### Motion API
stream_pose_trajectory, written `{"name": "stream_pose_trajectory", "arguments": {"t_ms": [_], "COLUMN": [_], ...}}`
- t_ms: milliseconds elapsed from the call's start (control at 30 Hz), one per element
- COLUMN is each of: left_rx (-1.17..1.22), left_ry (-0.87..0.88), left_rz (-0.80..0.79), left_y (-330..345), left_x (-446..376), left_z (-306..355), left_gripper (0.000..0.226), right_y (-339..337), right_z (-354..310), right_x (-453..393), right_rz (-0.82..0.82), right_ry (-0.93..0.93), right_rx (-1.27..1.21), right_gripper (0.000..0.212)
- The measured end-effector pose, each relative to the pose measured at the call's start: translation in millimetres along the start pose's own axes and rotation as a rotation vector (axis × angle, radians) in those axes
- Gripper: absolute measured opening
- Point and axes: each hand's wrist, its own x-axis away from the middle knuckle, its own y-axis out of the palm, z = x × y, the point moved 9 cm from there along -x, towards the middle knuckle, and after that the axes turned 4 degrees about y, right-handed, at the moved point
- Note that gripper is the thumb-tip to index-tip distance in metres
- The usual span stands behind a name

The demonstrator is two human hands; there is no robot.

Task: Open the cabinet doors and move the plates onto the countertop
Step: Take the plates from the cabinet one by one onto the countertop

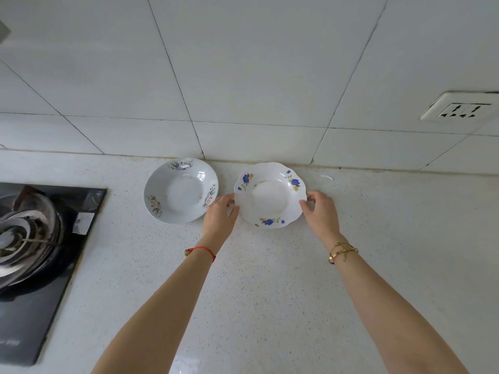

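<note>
A white plate with blue flowers and a wavy rim point(270, 195) lies on the speckled white countertop point(270, 279) near the tiled wall. My left hand point(220, 214) grips its left rim and my right hand point(320, 211) grips its right rim. To its left, close beside my left hand, a round white plate with pink flowers point(181, 190) rests flat on the countertop. No cabinet is in view.
A black gas hob point(40, 265) with a metal burner ring fills the left side of the counter. White tiles point(243, 76) rise behind the plates, with a wall socket point(459, 109) at the upper right.
</note>
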Motion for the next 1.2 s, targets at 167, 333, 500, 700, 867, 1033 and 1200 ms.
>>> {"name": "stream_pose_trajectory", "arguments": {"t_ms": [167, 333, 500, 700, 867, 1033, 1200], "left_rx": [-0.139, -0.242, -0.320, -0.355, -0.359, -0.342, -0.338], "left_ry": [0.121, 0.234, 0.312, 0.383, 0.398, 0.373, 0.335], "left_rz": [0.032, 0.104, 0.142, 0.210, 0.245, 0.271, 0.294], "left_y": [-28.5, -63.6, -90.1, -109.5, -117.8, -119.5, -119.2], "left_x": [23.0, 61.9, 112.1, 184.2, 249.3, 311.5, 369.7], "left_z": [22.4, 47.5, 70.6, 92.7, 102.7, 101.6, 94.5], "left_gripper": [0.043, 0.041, 0.041, 0.038, 0.038, 0.037, 0.037], "right_y": [-22.9, -48.2, -75.4, -102.1, -120.1, -128.3, -130.5], "right_z": [-19.8, -35.7, -42.7, -33.9, -25.2, -18.0, -5.5], "right_x": [20.4, 54.6, 105.9, 176.7, 234.8, 284.8, 330.6], "right_rz": [0.052, 0.082, 0.121, 0.153, 0.168, 0.143, 0.105], "right_ry": [-0.109, -0.202, -0.328, -0.421, -0.474, -0.521, -0.546], "right_rx": [0.043, 0.077, 0.087, 0.125, 0.124, 0.117, 0.111], "right_gripper": [0.038, 0.039, 0.036, 0.036, 0.037, 0.036, 0.035]}}
